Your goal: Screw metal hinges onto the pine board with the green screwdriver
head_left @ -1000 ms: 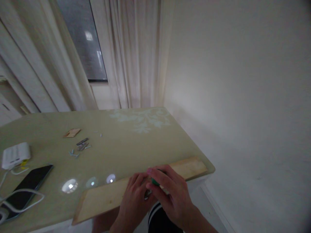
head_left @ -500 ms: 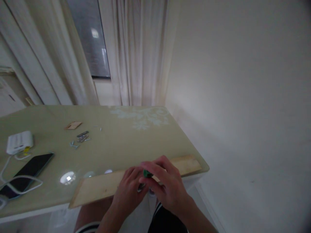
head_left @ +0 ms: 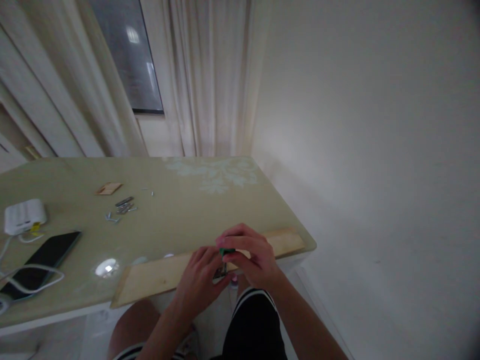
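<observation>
Wooden plank (head_left: 150,282) under right hand (head_left: 252,259) gripping green tool (head_left: 226,251); left hand (head_left: 198,282) pinches its tip.

Matt wooden plank (head_left: 157,277), glossy tabletop (head_left: 195,215), metal screws (head_left: 122,209)

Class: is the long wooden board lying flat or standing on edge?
Flat: the long pale wooden board shows its broad face, resting on the olive table.

The pale green table (head_left: 195,210) (white floral print at its far end) bears a long wooden plank (head_left: 157,280) along its near edge; at left lie a dark phone (head_left: 41,260), a white cable (head_left: 35,274) and a white box (head_left: 24,216); farther back, loose screws (head_left: 122,207) and a small wooden piece (head_left: 108,188).
</observation>
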A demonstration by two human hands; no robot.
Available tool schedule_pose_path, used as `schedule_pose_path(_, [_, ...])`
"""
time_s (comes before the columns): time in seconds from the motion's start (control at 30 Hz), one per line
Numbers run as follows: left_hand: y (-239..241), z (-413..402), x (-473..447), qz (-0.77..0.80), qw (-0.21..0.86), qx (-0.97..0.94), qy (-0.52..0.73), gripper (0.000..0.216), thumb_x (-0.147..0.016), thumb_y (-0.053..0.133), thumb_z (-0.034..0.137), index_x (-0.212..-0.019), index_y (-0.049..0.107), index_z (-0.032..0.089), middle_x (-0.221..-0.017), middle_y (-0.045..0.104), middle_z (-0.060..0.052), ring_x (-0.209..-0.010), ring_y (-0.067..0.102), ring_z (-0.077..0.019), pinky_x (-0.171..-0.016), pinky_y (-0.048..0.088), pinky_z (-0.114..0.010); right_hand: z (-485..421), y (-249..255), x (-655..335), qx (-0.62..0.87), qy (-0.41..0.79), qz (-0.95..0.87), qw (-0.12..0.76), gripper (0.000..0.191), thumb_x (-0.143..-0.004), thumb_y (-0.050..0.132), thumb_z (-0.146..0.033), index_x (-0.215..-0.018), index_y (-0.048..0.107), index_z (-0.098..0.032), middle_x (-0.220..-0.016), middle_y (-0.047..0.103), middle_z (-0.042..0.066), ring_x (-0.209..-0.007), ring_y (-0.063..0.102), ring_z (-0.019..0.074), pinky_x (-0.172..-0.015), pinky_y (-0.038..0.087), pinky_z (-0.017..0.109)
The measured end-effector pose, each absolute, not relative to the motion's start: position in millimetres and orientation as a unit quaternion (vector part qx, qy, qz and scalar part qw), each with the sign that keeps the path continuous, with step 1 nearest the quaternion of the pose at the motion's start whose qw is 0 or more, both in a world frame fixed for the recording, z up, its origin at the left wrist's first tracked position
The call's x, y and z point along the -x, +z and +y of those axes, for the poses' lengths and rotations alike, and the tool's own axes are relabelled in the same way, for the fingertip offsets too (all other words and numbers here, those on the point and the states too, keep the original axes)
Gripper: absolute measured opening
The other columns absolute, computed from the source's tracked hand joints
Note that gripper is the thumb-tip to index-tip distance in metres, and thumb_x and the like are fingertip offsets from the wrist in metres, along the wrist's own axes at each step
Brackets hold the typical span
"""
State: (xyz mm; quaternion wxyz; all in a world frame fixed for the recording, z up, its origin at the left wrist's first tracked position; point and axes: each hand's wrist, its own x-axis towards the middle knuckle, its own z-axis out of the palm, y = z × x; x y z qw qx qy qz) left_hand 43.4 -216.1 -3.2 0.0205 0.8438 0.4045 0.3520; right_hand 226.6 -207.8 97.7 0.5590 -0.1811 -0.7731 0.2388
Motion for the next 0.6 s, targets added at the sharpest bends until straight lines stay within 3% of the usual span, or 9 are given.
schedule_pose_path(0.17, [-6,-214,-42,0.401,0.031,-0.848,0.345,0.032,-0.087,0.082,0.025,-0.117,0.070,0.025,-0.116,0.073,-0.008,-0.112,0.064,-0.0320,-0.095,0.056,-0.048,-206,100,-223,0.184,0.185,-0.758,0.598,0.026,-0.099,0.072,-0.028,-0.125,0.070,-0.028,-0.104,0.068,0.005,-0.095,0.065,0.0166,-0.083,0.058,0.029])
schedule_pose_path(0.3, [-8,-213,-42,0.412,0.029,-0.843,0.345,0.025,-0.085,0.084,0.026,-0.106,0.071,0.024,-0.110,0.073,-0.008,-0.109,0.064,-0.0337,-0.092,0.056,-0.049,-215,130,-233,0.186,0.271,-0.841,0.430,0.037,-0.107,0.056,-0.024,-0.143,0.059,-0.026,-0.137,0.066,0.011,-0.127,0.063,0.0193,-0.107,0.054,0.038])
schedule_pose_path(0.37, [-8,-213,-42,0.409,0.024,-0.843,0.348,0.025,-0.084,0.085,0.025,-0.104,0.071,0.024,-0.109,0.073,-0.008,-0.107,0.064,-0.0337,-0.092,0.055,-0.049,-217,136,-237,0.190,0.295,-0.852,0.388,0.038,-0.108,0.052,-0.019,-0.144,0.058,-0.026,-0.139,0.069,0.009,-0.131,0.063,0.0183,-0.111,0.052,0.038])
schedule_pose_path(0.53, [-7,-214,-41,0.408,0.042,-0.846,0.341,0.027,-0.087,0.085,0.028,-0.110,0.070,0.025,-0.117,0.072,-0.007,-0.111,0.062,-0.0307,-0.095,0.054,-0.047,-218,121,-240,0.263,0.182,-0.792,0.520,0.029,-0.099,0.072,-0.021,-0.126,0.067,-0.027,-0.108,0.073,0.005,-0.099,0.069,0.0185,-0.087,0.058,0.034])
schedule_pose_path(0.6, [-5,-215,-42,0.412,0.046,-0.845,0.338,0.026,-0.088,0.084,0.030,-0.110,0.071,0.026,-0.117,0.071,-0.007,-0.111,0.063,-0.0305,-0.095,0.053,-0.047,-217,121,-243,0.277,0.137,-0.802,0.511,0.031,-0.097,0.074,-0.025,-0.126,0.063,-0.025,-0.102,0.070,0.005,-0.093,0.066,0.0185,-0.082,0.057,0.033])
